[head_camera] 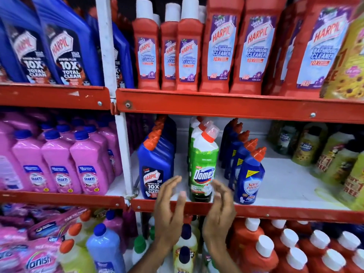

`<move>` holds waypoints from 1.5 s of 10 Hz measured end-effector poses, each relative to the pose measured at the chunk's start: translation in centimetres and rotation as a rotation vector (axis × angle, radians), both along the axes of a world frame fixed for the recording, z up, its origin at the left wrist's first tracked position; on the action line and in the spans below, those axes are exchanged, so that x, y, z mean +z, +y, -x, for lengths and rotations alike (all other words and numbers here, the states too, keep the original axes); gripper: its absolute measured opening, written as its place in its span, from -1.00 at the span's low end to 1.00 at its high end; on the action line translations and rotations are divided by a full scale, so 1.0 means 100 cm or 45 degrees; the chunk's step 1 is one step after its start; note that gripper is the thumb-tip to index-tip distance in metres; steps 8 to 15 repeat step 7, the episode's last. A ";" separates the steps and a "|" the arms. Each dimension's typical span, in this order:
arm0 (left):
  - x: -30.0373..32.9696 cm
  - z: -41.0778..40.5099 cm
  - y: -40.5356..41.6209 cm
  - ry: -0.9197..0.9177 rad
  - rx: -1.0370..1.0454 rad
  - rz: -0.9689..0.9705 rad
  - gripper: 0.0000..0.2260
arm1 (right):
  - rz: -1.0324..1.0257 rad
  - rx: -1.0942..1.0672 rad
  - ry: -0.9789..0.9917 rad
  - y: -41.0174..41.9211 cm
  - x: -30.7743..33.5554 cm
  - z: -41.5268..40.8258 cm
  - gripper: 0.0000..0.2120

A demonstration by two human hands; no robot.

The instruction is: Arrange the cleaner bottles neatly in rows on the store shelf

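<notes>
On the middle shelf [275, 211] stand three rows of angled-neck cleaner bottles, each running back from the front edge. A blue Harpic bottle [154, 164] leads the left row, a green Domex bottle [203, 166] the middle row, a blue Sani Fresh bottle [249, 176] the right row. My left hand [170, 211] and my right hand [220, 215] are raised in front of the shelf edge, palms facing each other, fingers spread. They flank the base of the Domex bottle without gripping it. Both hands hold nothing.
Red Harpic bathroom cleaner bottles [218, 48] fill the shelf above. Pink Shakti bottles [59, 164] stand at left, yellow-green bottles [334, 158] at right. White shelf floor [285, 180] shows right of the Sani Fresh row. Red white-capped bottles [275, 251] sit on the shelf below.
</notes>
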State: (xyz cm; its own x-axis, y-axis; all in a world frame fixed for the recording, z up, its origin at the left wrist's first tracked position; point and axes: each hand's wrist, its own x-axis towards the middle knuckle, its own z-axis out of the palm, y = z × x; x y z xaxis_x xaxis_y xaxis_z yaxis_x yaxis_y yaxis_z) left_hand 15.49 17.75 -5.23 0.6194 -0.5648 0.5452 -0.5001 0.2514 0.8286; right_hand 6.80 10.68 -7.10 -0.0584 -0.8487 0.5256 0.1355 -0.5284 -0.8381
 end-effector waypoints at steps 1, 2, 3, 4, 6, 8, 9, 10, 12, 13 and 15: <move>-0.006 -0.026 0.018 -0.056 0.384 0.238 -0.71 | 0.015 0.265 0.136 0.020 -0.005 -0.027 -0.64; -0.008 -0.053 0.020 0.149 0.425 0.174 -0.63 | -0.117 0.477 0.322 0.027 -0.004 -0.057 -0.51; -0.010 -0.071 0.016 0.314 0.225 -0.068 -0.44 | -0.239 0.574 0.476 0.022 0.001 -0.077 -0.54; -0.002 -0.081 0.015 0.419 0.096 -0.233 -0.40 | -0.278 0.605 0.516 0.020 0.001 -0.085 -0.45; -0.001 -0.086 0.023 0.310 -0.011 -0.299 -0.34 | -0.268 0.553 0.506 0.019 0.001 -0.092 -0.35; 0.000 -0.086 0.026 0.222 0.011 -0.268 -0.35 | -0.262 0.447 0.411 0.025 0.005 -0.089 -0.33; 0.000 -0.086 0.026 0.222 0.011 -0.268 -0.35 | -0.262 0.447 0.411 0.025 0.005 -0.089 -0.33; 0.000 -0.086 0.026 0.222 0.011 -0.268 -0.35 | -0.262 0.447 0.411 0.025 0.005 -0.089 -0.33; 0.000 -0.086 0.026 0.222 0.011 -0.268 -0.35 | -0.262 0.447 0.411 0.025 0.005 -0.089 -0.33; 0.000 -0.086 0.026 0.222 0.011 -0.268 -0.35 | -0.262 0.447 0.411 0.025 0.005 -0.089 -0.33; 0.000 -0.086 0.026 0.222 0.011 -0.268 -0.35 | -0.262 0.447 0.411 0.025 0.005 -0.089 -0.33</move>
